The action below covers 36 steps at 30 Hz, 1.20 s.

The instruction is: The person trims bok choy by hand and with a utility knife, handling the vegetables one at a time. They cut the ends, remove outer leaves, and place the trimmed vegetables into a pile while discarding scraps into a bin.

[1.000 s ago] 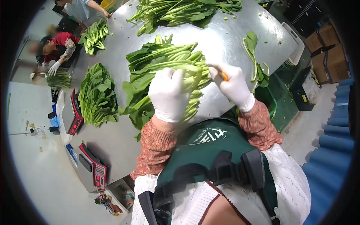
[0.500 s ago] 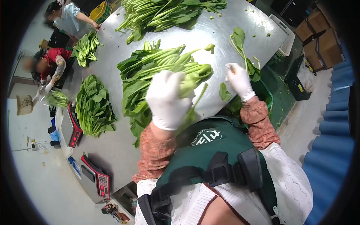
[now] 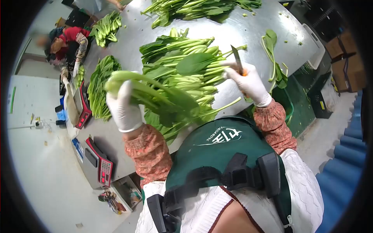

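Note:
My left hand (image 3: 125, 108), in a white glove, is closed around the stem end of a leafy green (image 3: 167, 99), probably choy sum. Its leaves trail to the right over the pile of greens (image 3: 190, 79) on the metal table. Beyond the pile's stem ends, my gloved right hand (image 3: 250, 83) grips a small knife (image 3: 236, 56) with an orange handle, blade pointing up and away from me. A loose leafy stalk (image 3: 272, 52) lies to the right of that hand.
More greens lie at the table's far side (image 3: 198, 9) and left (image 3: 101, 89). Two red-edged scales (image 3: 103, 165) stand along the left edge. A person in red (image 3: 72, 40) works at the far left. A green basket (image 3: 288, 103) sits below the right edge.
My left hand has moved left, off the pile's stem ends, carrying a leafy green. The knife in my right hand now shows its blade. My view has shifted slightly.

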Available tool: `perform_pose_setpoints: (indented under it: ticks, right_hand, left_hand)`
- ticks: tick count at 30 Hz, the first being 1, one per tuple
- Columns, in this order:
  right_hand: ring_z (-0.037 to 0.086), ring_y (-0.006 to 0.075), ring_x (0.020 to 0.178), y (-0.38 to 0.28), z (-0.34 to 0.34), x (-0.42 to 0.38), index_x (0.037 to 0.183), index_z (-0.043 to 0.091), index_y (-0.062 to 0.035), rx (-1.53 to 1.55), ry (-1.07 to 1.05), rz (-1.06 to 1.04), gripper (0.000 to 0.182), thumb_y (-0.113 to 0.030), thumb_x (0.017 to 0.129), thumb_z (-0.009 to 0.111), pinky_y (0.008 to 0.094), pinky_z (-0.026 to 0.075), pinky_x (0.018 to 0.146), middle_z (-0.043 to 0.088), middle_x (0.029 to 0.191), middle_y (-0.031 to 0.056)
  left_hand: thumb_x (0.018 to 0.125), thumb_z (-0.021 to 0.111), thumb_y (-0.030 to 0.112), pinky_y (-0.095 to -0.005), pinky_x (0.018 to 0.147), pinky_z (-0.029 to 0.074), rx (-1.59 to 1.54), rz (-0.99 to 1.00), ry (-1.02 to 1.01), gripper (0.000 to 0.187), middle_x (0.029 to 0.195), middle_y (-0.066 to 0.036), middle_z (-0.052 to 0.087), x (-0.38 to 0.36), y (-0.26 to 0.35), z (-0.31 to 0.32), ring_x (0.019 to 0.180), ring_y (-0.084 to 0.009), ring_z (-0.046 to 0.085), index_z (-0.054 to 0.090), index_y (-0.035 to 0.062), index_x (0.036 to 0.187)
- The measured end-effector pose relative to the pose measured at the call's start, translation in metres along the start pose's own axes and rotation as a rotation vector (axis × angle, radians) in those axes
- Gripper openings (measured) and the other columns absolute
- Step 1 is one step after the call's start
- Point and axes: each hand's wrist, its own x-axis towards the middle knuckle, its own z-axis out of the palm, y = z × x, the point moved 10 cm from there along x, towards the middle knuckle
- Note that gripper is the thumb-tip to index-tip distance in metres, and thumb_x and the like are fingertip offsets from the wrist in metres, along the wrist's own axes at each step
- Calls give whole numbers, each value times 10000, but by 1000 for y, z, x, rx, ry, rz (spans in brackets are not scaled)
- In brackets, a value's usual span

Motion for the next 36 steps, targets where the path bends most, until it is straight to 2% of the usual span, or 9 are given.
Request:
perform_pose_setpoints:
  ticks: [3, 6, 9, 11, 13, 20, 24, 33, 36]
  right_hand:
    - [615, 91, 953, -79, 77, -9, 1346, 548, -74, 89, -384, -110, 466, -176, 913, 685, 243, 515, 785, 664, 1153, 72]
    - [594, 92, 837, -86, 103, -4, 1223, 616, -44, 93, -420, -266, 329, -147, 916, 672, 256, 508, 711, 670, 1042, 58]
    - [579, 117, 664, -92, 65, 11, 1069, 677, -35, -140, -267, -408, 183, -124, 910, 663, 279, 483, 611, 645, 782, 74]
    - [595, 78, 760, -73, 13, 28, 1106, 676, 8, -469, -67, -276, 199, -83, 941, 612, 251, 484, 684, 688, 836, 36]
    - [696, 260, 828, -20, -31, 55, 1161, 679, -121, -1010, 62, -165, 276, -173, 893, 639, 360, 535, 724, 719, 951, 120]
    - [691, 286, 859, 42, 79, 69, 1070, 682, -120, -846, -311, -206, 265, -147, 810, 642, 369, 542, 751, 715, 923, 116]
    - [677, 329, 849, 79, 114, 62, 928, 698, -121, -1001, -209, -230, 216, -297, 814, 646, 443, 536, 739, 706, 894, 119]
    - [631, 139, 732, 31, -18, 68, 964, 692, -21, -370, -186, 39, 149, -96, 843, 647, 288, 508, 714, 703, 823, 61]
    - [685, 280, 805, 35, -90, 72, 990, 708, -62, -829, 60, -62, 199, -91, 807, 634, 340, 522, 754, 699, 885, 172]
  left_hand:
    - [799, 713, 36, -240, 751, 484, 193, -31, -143, 291, 941, -29, 659, -15, -6, 46, 823, -97, 602, 620, 4, 1073]
    - [774, 709, -16, -241, 726, 497, 420, 87, -228, 273, 936, -10, 662, -20, -5, 65, 817, -86, 598, 651, 36, 1035]
    - [755, 701, -51, -235, 734, 503, 886, 479, 18, 309, 943, -20, 666, -14, 28, 28, 818, -95, 609, 655, 24, 1051]
    - [789, 704, -44, -235, 734, 508, 596, 243, 172, 284, 964, -31, 669, -5, 24, -30, 817, -105, 617, 657, 6, 1065]
    - [833, 699, -34, -234, 731, 511, 554, 216, 250, 243, 986, -37, 668, -8, 31, -63, 819, -102, 619, 656, -9, 1071]
    - [875, 699, 15, -241, 763, 480, 388, 180, 190, 149, 918, -28, 655, -9, 6, -48, 828, -103, 615, 676, 26, 1022]
    - [887, 660, -24, -275, 782, 503, 415, 234, 155, 144, 918, -74, 663, -9, 17, -51, 850, -150, 644, 640, 10, 1026]
    - [828, 699, -49, -215, 724, 487, 472, 104, 239, 196, 918, -15, 635, -30, 1, -98, 809, -83, 601, 638, 14, 1004]
    - [813, 731, -35, -200, 695, 466, 536, 103, 258, 202, 898, 4, 633, -32, 5, -97, 781, -65, 569, 654, 20, 991]
